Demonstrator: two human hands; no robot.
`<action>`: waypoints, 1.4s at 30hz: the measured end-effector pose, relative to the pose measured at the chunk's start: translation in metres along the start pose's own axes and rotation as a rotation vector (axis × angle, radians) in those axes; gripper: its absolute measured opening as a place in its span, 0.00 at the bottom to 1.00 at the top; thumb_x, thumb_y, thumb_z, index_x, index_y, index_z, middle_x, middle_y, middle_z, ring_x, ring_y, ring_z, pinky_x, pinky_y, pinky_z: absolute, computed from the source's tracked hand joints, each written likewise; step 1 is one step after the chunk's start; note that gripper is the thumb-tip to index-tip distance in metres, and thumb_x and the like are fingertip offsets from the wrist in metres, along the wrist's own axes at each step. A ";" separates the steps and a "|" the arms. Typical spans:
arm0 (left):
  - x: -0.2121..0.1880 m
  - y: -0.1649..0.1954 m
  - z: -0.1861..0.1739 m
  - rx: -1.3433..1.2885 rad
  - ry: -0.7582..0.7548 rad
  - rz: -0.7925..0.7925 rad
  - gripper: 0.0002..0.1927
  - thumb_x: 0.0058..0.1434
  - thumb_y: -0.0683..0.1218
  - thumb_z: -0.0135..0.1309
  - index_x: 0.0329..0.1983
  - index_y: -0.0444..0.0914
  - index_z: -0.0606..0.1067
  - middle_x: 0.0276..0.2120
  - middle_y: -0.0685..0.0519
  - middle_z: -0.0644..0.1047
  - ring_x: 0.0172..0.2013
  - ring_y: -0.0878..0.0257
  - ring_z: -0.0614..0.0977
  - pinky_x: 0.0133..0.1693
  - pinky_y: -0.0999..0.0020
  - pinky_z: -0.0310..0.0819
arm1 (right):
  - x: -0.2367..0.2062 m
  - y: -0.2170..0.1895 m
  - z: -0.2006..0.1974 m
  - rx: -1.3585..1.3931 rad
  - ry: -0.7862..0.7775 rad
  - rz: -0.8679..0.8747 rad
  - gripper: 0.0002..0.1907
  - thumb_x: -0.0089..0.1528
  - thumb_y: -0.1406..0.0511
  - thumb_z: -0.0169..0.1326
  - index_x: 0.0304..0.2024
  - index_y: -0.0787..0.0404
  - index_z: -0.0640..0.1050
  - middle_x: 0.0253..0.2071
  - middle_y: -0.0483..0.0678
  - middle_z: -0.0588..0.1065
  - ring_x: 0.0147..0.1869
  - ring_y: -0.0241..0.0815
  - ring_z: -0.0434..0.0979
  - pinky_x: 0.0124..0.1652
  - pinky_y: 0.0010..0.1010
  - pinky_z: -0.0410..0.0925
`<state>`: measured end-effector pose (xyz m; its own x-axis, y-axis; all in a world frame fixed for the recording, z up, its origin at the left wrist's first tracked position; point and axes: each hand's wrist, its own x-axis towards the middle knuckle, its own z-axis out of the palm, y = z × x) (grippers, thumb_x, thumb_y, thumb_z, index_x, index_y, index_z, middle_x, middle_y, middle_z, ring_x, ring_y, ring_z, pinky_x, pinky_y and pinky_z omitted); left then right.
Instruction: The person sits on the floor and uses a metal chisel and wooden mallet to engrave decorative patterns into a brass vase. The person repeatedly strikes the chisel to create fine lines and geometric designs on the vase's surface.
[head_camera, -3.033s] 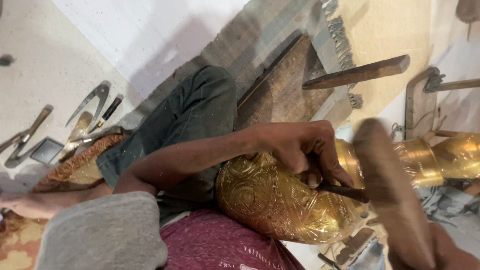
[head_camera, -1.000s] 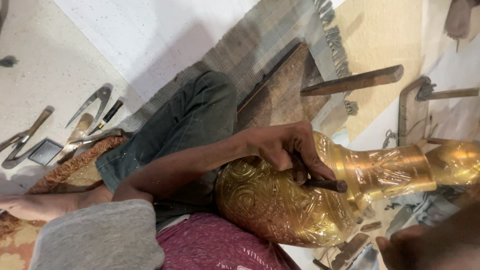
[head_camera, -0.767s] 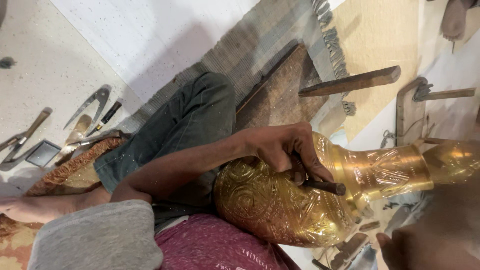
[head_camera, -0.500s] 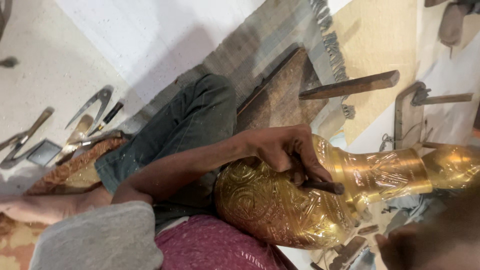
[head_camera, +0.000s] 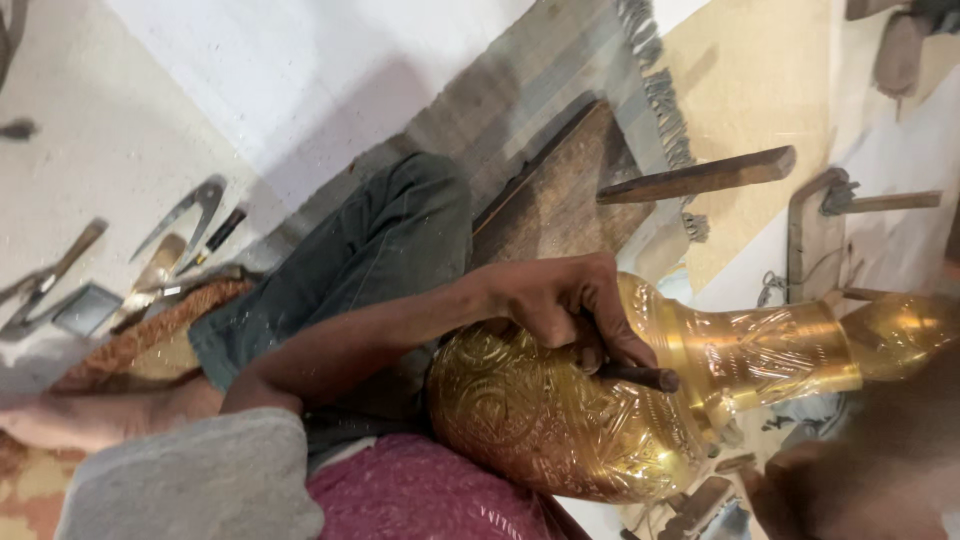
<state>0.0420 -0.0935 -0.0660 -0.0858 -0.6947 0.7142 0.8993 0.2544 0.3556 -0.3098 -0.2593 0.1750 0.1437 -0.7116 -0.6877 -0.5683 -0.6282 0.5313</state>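
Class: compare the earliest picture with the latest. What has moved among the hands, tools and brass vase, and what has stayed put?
The wooden mallet, raised over the vase's neck three seconds ago, has dropped out of view; the right hand now sits low at the lower right, blurred. The left hand stays on the brass vase, holding the dark chisel against it. The vase, the lap and the floor tools are unchanged.
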 end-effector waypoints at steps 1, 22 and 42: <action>-0.001 0.001 0.002 -0.024 0.038 -0.031 0.30 0.51 0.24 0.49 0.57 0.34 0.78 0.43 0.41 0.84 0.26 0.67 0.81 0.23 0.79 0.70 | 0.000 0.002 -0.002 -0.009 -0.027 -0.002 0.15 0.63 0.52 0.51 0.43 0.53 0.80 0.34 0.45 0.80 0.37 0.41 0.84 0.43 0.29 0.77; -0.008 0.032 -0.025 -0.065 0.825 0.273 0.24 0.66 0.31 0.55 0.66 0.30 0.70 0.43 0.41 0.82 0.41 0.55 0.87 0.43 0.61 0.87 | -0.011 -0.026 0.148 0.545 -0.055 0.031 0.16 0.63 0.53 0.57 0.28 0.53 0.86 0.25 0.43 0.84 0.34 0.39 0.85 0.40 0.32 0.79; 0.084 0.033 -0.044 -0.215 0.531 -0.376 0.34 0.62 0.36 0.58 0.73 0.36 0.65 0.43 0.49 0.78 0.44 0.58 0.82 0.48 0.66 0.81 | -0.065 -0.351 0.172 2.106 0.521 0.168 0.37 0.47 0.69 0.70 0.55 0.68 0.65 0.45 0.55 0.78 0.48 0.45 0.79 0.48 0.36 0.72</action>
<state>0.0830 -0.1733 -0.0210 -0.2367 -0.9593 0.1539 0.9193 -0.1698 0.3550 -0.2591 0.0617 -0.0517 -0.0487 -0.9344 -0.3529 -0.3533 0.3466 -0.8689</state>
